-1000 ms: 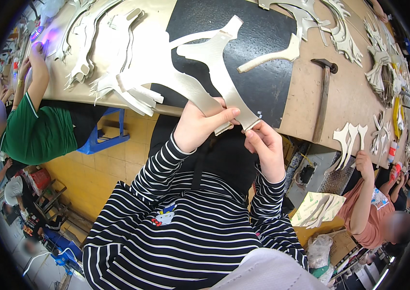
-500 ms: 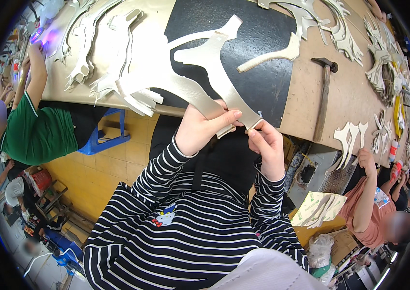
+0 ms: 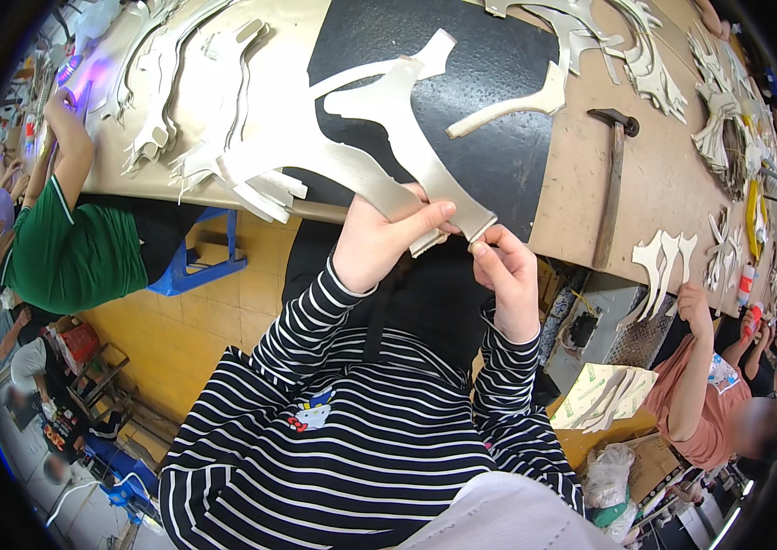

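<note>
My left hand [image 3: 386,229] pinches a pale gold, leather-like cut strap piece [image 3: 397,115] near its lower end, thumb on top. The piece branches into curved arms over the black mat [image 3: 498,170]. A second wide arm [image 3: 352,170] of the same material also runs into my left hand; whether the two are joined is hidden there. My right hand [image 3: 507,275] is closed at the squared end of the right-hand strap, thumb and fingertips pinching its edge. Another curved pale piece [image 3: 535,103] lies on the mat to the right.
A hammer [image 3: 614,170] lies on the table right of the mat. Stacked pale pieces [image 3: 164,92] are on the left, more [image 3: 654,73] at the far right. A person in green [image 3: 81,247] works at left, a person in pink [image 3: 700,394] at right. A blue stool [image 3: 194,275] stands below the table.
The held strap piece has shifted very slightly left and its lower end has tilted a little. Both hands keep nearly the same place. The person in green has moved an arm slightly.
</note>
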The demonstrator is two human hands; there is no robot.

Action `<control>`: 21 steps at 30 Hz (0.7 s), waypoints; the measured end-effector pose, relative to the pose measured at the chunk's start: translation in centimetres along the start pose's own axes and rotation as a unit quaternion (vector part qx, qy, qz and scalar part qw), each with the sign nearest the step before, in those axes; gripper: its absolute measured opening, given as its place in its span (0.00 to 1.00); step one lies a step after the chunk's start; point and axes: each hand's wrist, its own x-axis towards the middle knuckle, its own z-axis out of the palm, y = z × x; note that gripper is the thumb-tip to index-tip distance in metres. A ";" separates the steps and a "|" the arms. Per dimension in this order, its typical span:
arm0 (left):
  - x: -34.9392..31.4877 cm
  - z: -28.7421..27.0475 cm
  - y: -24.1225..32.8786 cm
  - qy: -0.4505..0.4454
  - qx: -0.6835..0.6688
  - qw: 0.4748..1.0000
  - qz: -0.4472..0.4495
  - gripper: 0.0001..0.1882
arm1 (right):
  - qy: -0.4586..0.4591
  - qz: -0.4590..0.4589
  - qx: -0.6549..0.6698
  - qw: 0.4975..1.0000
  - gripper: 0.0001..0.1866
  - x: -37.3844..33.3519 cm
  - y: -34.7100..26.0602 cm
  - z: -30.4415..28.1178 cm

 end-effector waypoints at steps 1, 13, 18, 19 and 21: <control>0.4 0.0 -0.1 0.016 0.004 1.000 0.012 0.12 | 0.007 -0.004 -0.004 1.000 0.05 0.0 0.0 0.0; -0.1 -0.2 0.8 -0.011 -0.085 0.996 -0.002 0.21 | 0.083 -0.071 -0.082 0.991 0.21 -1.8 -1.4 2.5; -1.5 0.8 1.7 -0.069 -0.085 0.994 0.007 0.16 | 0.041 -0.049 0.035 0.997 0.16 -3.1 -2.3 4.1; -1.7 1.0 1.8 -0.054 -0.070 0.996 0.024 0.15 | 0.045 -0.057 0.041 0.997 0.15 -3.3 -2.5 4.3; -2.1 1.5 1.9 -0.010 -0.041 0.998 0.047 0.13 | 0.057 -0.065 0.064 0.994 0.13 -3.5 -2.9 4.6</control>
